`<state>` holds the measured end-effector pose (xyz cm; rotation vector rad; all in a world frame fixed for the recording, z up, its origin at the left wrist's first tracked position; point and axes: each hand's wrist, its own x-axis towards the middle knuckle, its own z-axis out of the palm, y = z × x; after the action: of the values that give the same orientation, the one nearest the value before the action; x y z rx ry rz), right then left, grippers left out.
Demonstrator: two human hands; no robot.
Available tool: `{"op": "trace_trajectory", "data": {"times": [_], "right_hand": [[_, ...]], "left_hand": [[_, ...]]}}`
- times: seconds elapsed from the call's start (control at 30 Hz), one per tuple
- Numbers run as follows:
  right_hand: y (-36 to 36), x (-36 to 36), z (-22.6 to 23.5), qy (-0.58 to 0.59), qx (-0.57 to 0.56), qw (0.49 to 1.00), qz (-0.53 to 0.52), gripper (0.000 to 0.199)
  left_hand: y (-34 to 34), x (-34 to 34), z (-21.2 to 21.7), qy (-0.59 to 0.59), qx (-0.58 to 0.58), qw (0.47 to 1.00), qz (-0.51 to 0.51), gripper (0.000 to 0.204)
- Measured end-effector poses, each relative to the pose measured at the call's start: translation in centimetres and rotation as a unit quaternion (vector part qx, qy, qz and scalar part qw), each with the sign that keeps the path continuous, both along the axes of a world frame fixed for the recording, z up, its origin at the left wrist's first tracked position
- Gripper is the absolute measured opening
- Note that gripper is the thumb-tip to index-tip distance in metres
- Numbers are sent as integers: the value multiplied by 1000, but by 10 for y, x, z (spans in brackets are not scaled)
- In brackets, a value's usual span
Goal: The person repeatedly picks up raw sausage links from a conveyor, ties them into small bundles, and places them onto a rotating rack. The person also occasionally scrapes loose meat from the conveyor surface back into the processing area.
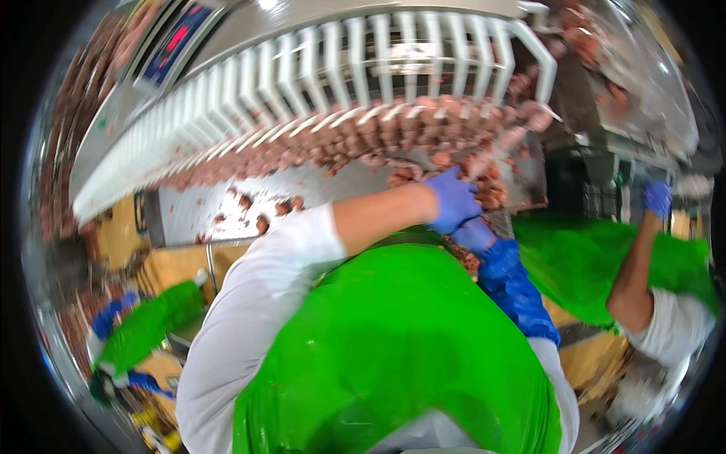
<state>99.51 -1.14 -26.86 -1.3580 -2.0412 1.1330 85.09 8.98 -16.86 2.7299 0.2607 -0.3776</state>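
My left hand [454, 200], in a purple-blue glove, reaches across to the right over a pile of raw, reddish-brown meat pieces [491, 193]. Its fingers look curled, but what lies in them is hidden. Just below it, close to touching, is my right hand [474, 234], gloved and with a blue sleeve cover; motion blur and the left hand hide its fingers. A strand of pink sausage links [508, 140] runs from above right down to the pile beside my left hand. More pink sausage links [393, 132] hang in rows below a white pronged rack [310, 68].
A metal tray table [340, 184] with scattered meat bits lies under the rack. At upper left stands a scale display [175, 41]. On the right a co-worker's gloved hand [656, 198] is raised; another co-worker in a green apron [155, 321] is at left.
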Motion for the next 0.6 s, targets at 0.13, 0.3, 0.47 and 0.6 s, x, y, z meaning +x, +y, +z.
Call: {"op": "trace_trajectory", "data": {"times": [0.13,0.3,0.47,0.6], "right_hand": [[-16,40,12,71,-249,961,-100,22],[-13,60,68,41,-122,987,-98,12],[-5,53,89,100,-236,956,-140,11],[1,54,85,27,-134,988,-78,21]], "left_hand": [[21,-2,65,102,-123,987,28,41],[34,-16,52,76,-152,983,74,41],[33,24,-63,40,-245,968,38,43],[16,17,-42,-49,-342,938,40,36]]}}
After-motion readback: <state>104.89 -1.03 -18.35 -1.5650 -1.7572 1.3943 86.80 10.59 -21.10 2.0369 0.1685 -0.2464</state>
